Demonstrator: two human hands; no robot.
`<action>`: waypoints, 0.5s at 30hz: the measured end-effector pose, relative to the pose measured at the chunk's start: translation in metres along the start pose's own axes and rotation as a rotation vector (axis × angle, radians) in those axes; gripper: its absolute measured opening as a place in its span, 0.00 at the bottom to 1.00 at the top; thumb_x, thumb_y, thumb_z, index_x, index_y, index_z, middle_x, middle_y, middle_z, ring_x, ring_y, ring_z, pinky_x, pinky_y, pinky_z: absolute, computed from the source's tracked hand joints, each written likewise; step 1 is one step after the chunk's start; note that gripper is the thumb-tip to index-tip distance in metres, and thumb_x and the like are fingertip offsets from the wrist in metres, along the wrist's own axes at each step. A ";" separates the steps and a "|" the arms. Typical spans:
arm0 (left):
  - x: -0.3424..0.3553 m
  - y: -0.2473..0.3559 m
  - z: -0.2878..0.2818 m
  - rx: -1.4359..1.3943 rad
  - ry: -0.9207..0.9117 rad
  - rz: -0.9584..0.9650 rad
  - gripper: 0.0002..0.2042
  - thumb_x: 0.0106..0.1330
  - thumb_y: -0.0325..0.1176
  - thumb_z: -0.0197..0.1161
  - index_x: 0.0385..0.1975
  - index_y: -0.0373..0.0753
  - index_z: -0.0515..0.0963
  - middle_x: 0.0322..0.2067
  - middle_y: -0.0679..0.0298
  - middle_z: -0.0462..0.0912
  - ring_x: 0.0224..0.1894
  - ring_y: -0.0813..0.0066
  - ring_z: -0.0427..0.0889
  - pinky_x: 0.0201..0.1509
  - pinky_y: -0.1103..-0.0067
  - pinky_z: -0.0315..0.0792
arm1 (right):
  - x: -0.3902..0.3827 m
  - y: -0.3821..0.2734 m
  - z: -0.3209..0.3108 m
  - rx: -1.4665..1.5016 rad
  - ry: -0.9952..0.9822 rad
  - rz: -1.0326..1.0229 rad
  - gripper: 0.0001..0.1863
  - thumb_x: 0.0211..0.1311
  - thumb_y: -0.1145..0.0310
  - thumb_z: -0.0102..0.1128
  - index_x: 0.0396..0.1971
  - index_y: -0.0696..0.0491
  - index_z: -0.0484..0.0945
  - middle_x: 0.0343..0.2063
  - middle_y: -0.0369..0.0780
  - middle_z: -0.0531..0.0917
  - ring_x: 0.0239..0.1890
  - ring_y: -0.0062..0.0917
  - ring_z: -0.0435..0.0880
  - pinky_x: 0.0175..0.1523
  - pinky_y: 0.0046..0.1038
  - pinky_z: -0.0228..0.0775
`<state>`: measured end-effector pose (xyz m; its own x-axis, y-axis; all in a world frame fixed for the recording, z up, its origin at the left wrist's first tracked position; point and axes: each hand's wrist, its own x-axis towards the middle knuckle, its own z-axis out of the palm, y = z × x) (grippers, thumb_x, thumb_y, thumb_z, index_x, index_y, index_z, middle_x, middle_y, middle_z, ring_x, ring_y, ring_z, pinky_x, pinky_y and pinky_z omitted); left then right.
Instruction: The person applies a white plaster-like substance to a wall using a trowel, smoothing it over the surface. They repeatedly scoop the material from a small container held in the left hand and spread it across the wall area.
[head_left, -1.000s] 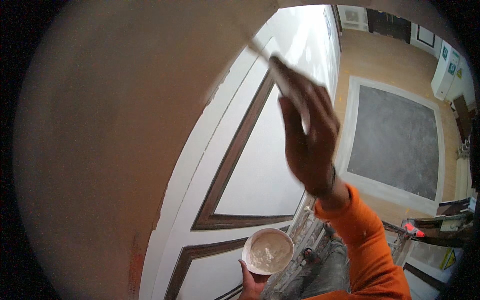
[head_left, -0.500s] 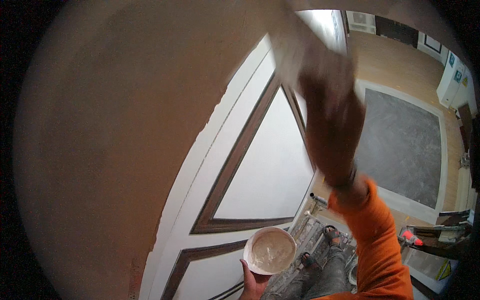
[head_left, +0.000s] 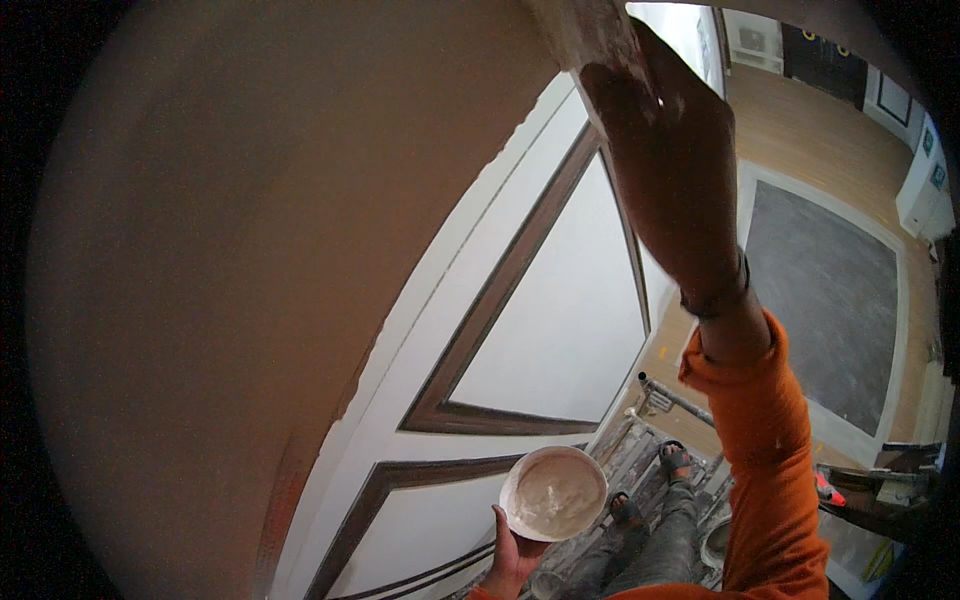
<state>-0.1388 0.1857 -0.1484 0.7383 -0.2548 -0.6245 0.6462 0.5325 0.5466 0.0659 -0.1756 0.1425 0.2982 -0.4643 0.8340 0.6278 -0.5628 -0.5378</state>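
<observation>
My left hand (head_left: 514, 558) grips the side of a round white bowl (head_left: 509, 497), low in the picture. Inside the bowl is thick beige paste (head_left: 560, 495) with a lumpy, stirred surface. My right hand (head_left: 665, 150) is raised high, fingers closed round a flat, pale, paste-smeared tool (head_left: 595, 38); its exact kind is hard to make out. The tool's far end meets the brown-beige coated surface (head_left: 250, 230) filling the left side. That coating ends in a ragged edge along a white panelled wall (head_left: 545, 330).
Dark brown moulding (head_left: 500, 295) frames the white wall panels. Below are my feet (head_left: 676, 460) in sandals on a paste-spattered slatted platform (head_left: 615, 455) with a metal tube (head_left: 675, 400). A bucket (head_left: 715, 545) stands by my legs. A dark grey floor panel (head_left: 825, 300) lies at right.
My right hand has shifted slightly up and right with the tool and is less blurred now. The bowl in my left hand has moved a little right and up in the view.
</observation>
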 end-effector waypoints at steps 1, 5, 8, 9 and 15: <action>-0.001 0.014 -0.006 0.007 0.032 -0.022 0.42 0.65 0.71 0.44 0.73 0.51 0.50 0.70 0.58 0.57 0.71 0.53 0.59 0.72 0.50 0.55 | -0.008 -0.011 0.014 -0.040 -0.009 -0.032 0.18 0.65 0.71 0.55 0.53 0.59 0.76 0.39 0.53 0.85 0.40 0.34 0.87 0.42 0.31 0.78; -0.019 0.044 -0.024 0.007 0.089 -0.041 0.42 0.65 0.71 0.42 0.73 0.50 0.49 0.71 0.58 0.56 0.71 0.53 0.59 0.72 0.50 0.55 | -0.059 -0.070 0.049 -0.052 -0.057 -0.133 0.18 0.62 0.68 0.58 0.51 0.57 0.78 0.44 0.50 0.83 0.40 0.33 0.85 0.39 0.30 0.78; -0.016 0.025 -0.029 -0.079 0.017 -0.100 0.42 0.65 0.71 0.42 0.73 0.49 0.49 0.71 0.58 0.57 0.71 0.53 0.59 0.72 0.51 0.55 | -0.100 -0.112 0.045 -0.042 -0.143 -0.192 0.20 0.58 0.66 0.58 0.50 0.55 0.79 0.48 0.50 0.80 0.42 0.35 0.83 0.39 0.31 0.78; -0.011 0.023 -0.031 -0.075 0.065 -0.121 0.42 0.66 0.70 0.41 0.72 0.47 0.50 0.70 0.58 0.57 0.71 0.53 0.59 0.73 0.52 0.54 | -0.115 -0.125 0.048 -0.020 -0.164 -0.205 0.20 0.57 0.66 0.58 0.50 0.55 0.79 0.50 0.50 0.80 0.42 0.36 0.82 0.39 0.31 0.77; -0.015 0.024 -0.052 0.000 -0.022 -0.054 0.41 0.67 0.69 0.40 0.72 0.47 0.51 0.71 0.59 0.57 0.71 0.53 0.59 0.73 0.51 0.53 | -0.141 -0.147 0.032 0.133 -0.216 -0.246 0.22 0.52 0.60 0.60 0.49 0.46 0.82 0.56 0.46 0.78 0.45 0.33 0.80 0.35 0.28 0.71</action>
<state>-0.1443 0.2441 -0.1551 0.7067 -0.3003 -0.6407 0.6849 0.5178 0.5127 -0.0452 -0.0054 0.1078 0.2628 -0.1627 0.9510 0.7834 -0.5393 -0.3088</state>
